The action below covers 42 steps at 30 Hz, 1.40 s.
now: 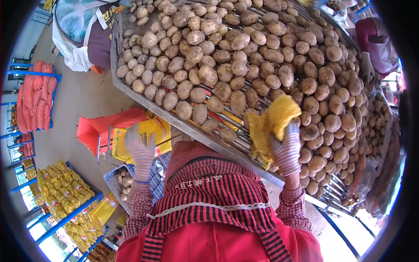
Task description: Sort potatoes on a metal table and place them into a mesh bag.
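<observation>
My right hand (285, 149), in a striped knit glove, grips a bunched yellow mesh cloth (284, 113) over the near edge of a slatted metal sorting table (183, 126). One part of the cloth hangs down against the slats. Many potatoes (240, 67), brown and partly soiled, cover the table. My left hand (140, 147), gloved the same way and blurred by motion, is raised off the table with thumb and fingers apart and nothing seen in it. Behind it is a yellow bag (165, 131) on a metal frame, with a red bag (93, 131) beside it.
A blue plastic crate (114, 183) with small potatoes stands by my left forearm. Pallets of filled yellow mesh sacks (63, 193) and red sacks (36, 98) stand at left. Another person's gloved hand (367, 67) is at the table's far right. Plastic sacking (376, 183) hangs at right.
</observation>
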Each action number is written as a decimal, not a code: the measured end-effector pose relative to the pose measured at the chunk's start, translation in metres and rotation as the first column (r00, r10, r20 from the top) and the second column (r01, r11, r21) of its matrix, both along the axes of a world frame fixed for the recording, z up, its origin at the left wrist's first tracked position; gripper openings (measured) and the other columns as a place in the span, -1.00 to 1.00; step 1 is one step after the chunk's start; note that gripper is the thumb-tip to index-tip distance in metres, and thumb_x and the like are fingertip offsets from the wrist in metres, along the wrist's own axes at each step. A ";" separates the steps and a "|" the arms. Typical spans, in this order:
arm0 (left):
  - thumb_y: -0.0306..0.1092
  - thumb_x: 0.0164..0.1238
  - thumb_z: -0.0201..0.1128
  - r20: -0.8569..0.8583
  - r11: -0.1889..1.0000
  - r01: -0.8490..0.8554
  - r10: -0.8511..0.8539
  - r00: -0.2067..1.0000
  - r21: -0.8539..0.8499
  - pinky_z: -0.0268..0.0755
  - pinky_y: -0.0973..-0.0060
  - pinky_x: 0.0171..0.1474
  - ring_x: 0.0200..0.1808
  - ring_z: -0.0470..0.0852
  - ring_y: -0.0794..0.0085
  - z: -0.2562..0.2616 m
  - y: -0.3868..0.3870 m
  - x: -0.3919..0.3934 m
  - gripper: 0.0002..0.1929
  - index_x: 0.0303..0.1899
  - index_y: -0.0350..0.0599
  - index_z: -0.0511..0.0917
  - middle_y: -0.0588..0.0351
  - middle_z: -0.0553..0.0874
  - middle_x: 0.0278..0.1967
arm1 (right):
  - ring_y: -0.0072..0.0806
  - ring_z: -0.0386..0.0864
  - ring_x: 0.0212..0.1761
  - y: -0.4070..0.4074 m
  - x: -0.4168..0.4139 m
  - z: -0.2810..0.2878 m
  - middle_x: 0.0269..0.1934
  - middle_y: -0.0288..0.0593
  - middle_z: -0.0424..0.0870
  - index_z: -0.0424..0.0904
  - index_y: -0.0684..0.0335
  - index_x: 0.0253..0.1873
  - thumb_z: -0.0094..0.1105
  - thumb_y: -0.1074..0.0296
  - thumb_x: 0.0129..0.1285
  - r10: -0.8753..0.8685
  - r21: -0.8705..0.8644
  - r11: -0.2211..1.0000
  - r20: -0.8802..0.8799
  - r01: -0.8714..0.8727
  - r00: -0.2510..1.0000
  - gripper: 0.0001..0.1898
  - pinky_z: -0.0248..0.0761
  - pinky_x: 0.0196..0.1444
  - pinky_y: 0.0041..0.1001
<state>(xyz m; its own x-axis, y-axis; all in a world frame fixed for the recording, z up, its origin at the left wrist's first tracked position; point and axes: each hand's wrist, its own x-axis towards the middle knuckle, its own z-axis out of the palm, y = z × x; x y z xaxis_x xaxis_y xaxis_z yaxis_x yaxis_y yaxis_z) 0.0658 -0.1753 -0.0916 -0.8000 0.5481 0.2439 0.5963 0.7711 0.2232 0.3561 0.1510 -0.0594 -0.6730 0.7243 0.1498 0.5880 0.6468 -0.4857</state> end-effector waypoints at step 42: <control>-0.45 0.04 0.54 0.389 0.662 0.341 -0.700 0.598 0.667 0.51 0.32 0.13 0.05 0.63 0.22 0.079 0.160 0.086 -0.25 0.30 -0.22 0.34 -0.05 0.60 0.05 | -0.48 0.55 0.15 -0.036 -0.068 -0.038 0.20 -0.22 0.56 0.35 0.29 0.37 0.05 0.29 0.50 -0.730 -0.819 0.029 -0.409 -0.572 0.548 -0.57 0.44 0.20 -0.44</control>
<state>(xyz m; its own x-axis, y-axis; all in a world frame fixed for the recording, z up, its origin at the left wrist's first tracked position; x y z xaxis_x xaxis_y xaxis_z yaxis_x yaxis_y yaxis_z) 0.1516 -0.0156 -0.0126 -0.4686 0.8582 0.2094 0.4581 0.0335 0.8883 0.2880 0.1148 -0.0976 -0.6920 0.6146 -0.3786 -0.3444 -0.7420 -0.5752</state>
